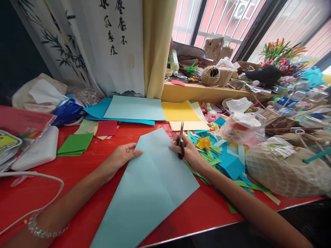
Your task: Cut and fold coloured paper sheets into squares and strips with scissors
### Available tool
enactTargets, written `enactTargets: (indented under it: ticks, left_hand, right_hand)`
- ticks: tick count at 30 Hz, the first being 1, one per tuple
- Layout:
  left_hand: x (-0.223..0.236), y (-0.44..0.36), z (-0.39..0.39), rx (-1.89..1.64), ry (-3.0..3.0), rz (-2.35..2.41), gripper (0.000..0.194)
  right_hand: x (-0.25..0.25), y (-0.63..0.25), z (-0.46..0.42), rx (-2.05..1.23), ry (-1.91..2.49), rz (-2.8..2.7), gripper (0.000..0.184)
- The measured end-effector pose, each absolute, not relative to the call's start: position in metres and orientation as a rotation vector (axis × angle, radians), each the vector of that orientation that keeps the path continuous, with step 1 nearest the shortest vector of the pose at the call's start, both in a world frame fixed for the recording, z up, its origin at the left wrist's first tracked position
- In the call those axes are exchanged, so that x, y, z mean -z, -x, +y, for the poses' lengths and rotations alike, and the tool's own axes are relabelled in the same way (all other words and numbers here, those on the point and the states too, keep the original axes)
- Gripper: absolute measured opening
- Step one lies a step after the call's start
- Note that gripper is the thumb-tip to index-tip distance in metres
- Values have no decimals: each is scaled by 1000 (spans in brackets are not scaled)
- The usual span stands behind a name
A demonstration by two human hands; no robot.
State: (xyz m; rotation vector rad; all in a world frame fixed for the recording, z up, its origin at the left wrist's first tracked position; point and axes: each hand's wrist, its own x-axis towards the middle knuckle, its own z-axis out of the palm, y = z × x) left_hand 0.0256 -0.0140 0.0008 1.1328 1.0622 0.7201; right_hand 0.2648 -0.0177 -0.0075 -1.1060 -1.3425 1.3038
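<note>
A large sheet of light blue paper with faint creases lies tilted in front of me, its lower end running past the bottom of the view. My left hand pinches its upper left edge, thumb on top. At the opposite edge is my right hand, closed round a pair of scissors with black handles, blades pointing up and away. The right thumb also rests on the paper's right edge. Whether the blades are parted is hard to make out.
Behind the sheet lie stacked light blue paper and yellow paper. Green squares sit at left. Paper scraps cover the right, beside a net-wrapped bundle. A white cable curves near my left forearm.
</note>
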Motion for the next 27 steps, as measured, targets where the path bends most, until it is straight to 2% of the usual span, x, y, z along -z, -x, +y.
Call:
enactTargets:
  ticks: [3,5,8,11,13,17,21,27]
  left_hand:
    - [-5,-28,-19,-588,-1073,1060,47]
    - [-6,-25,-18,-553,-1085,1065,42]
    - [-4,-15,-9,-655,-1085,1152,41]
    - [0,-2,3,-809,-1056,1223,41]
    - [2,5,9,-848,-1055,1196,44]
    - [0,12,15,-926,-1077,1176,51]
    - [-9,16,16,-1121,-1120,1163,44]
    - [-21,18,13,-1325,-1112,1153,45]
  right_hand:
    - [8,-273,-15,-1135,1155,-1267,31]
    - [7,-280,-13,-1041,1200,-1288,39]
    - [3,-290,-13,-877,1266,-1421,46]
    - [-6,-296,-14,-754,1293,-1506,39]
    - [-13,-296,-16,-852,1307,-1534,36]
    - [-21,-289,-26,-1250,1306,-1639,36]
    - [-19,-278,-40,-1569,1329,-1750,41]
    - [-13,-271,-50,-1655,1348,-1798,37]
